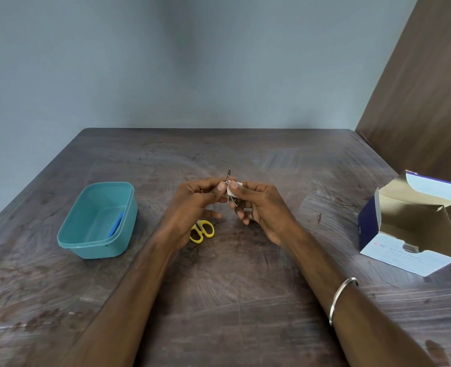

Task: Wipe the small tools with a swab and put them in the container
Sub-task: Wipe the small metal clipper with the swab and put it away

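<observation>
A small metal tool (229, 178) is pinched upright in the left hand (192, 201) — steadied so the swab (231, 191), pinched in the right hand (261, 207), can be rubbed along it.

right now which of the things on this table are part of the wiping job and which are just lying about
Part of the job:
- metal tool, held in left hand
- white swab, pinched in right hand
- teal container with a blue item inside
- yellow scissors, on the table
- open swab box

Just lying about:
- nothing else on the table
</observation>
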Available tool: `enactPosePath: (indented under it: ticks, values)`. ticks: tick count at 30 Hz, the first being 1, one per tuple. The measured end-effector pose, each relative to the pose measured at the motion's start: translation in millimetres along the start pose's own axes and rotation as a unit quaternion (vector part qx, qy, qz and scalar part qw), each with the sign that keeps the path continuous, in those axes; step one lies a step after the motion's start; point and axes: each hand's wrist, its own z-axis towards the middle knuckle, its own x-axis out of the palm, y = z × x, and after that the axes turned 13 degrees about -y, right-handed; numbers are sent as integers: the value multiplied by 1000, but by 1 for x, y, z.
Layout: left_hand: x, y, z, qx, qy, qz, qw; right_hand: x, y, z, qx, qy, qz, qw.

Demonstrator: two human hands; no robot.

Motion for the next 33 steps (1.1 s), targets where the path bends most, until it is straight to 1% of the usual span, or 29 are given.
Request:
enactPosePath:
  ticks: [4, 8, 14, 17, 24, 33]
  values:
    - [0, 0, 1, 18, -18, 2, 1000, 1, 0, 0, -12, 3, -20, 1000]
    - [0, 0, 1, 22, -34, 1, 999, 1, -1, 0, -18, 17, -16, 1000]
    - [0, 0, 2, 25, -28, 1, 999, 3, -1, -1, -48, -22, -57, 997]
    - [0, -1, 1, 23, -21, -3, 1000, 3, -1, -1, -54, -29, -55, 997]
    - [-2, -2, 1, 2, -13, -10, 1000, 4, -2, 0, -56, -21, -53, 997]
    - [-2, -1, 3, 3, -38, -10, 999, 4, -4, 2, -69, -10, -57, 996]
